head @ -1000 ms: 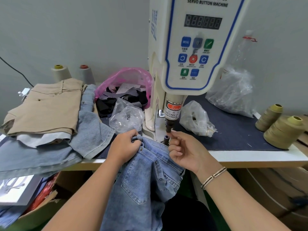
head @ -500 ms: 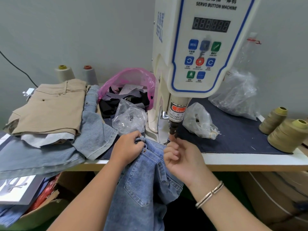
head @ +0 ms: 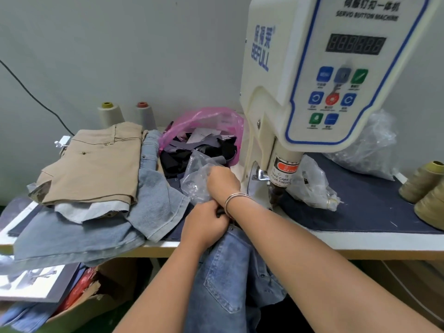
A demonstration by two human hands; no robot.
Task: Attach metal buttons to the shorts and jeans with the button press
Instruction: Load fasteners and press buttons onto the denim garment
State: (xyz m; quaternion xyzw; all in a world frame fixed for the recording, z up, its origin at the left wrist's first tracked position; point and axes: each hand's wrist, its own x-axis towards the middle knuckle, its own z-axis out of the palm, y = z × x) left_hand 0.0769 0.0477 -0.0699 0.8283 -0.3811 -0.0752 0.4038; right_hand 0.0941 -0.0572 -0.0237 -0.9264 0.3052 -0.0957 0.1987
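A pair of blue jeans (head: pixel 230 272) hangs over the table's front edge below the white button press (head: pixel 300 92). My left hand (head: pixel 204 224) grips the bunched waistband of the jeans, just left of the press's dark punch tip (head: pixel 276 195). My right hand (head: pixel 222 181) reaches across over the left one to a crumpled clear plastic bag (head: pixel 194 186) left of the machine. Its fingers are hidden from the camera. Khaki shorts (head: pixel 96 164) lie on top of a pile of light denim garments (head: pixel 156 200) at the left.
A pink bag (head: pixel 206 121) of dark fabric scraps stands behind the clear bag. Another clear bag (head: pixel 312 186) lies right of the punch, a larger one (head: pixel 370 150) behind it. Thread cones (head: pixel 418 186) stand at the right edge, two more (head: pixel 108 114) by the wall. A cardboard box (head: pixel 91 301) sits below the table.
My right hand left the punch tip and swung left, crossing over my left hand to the clear bag. The left hand kept its hold on the waistband. The camera moved closer.
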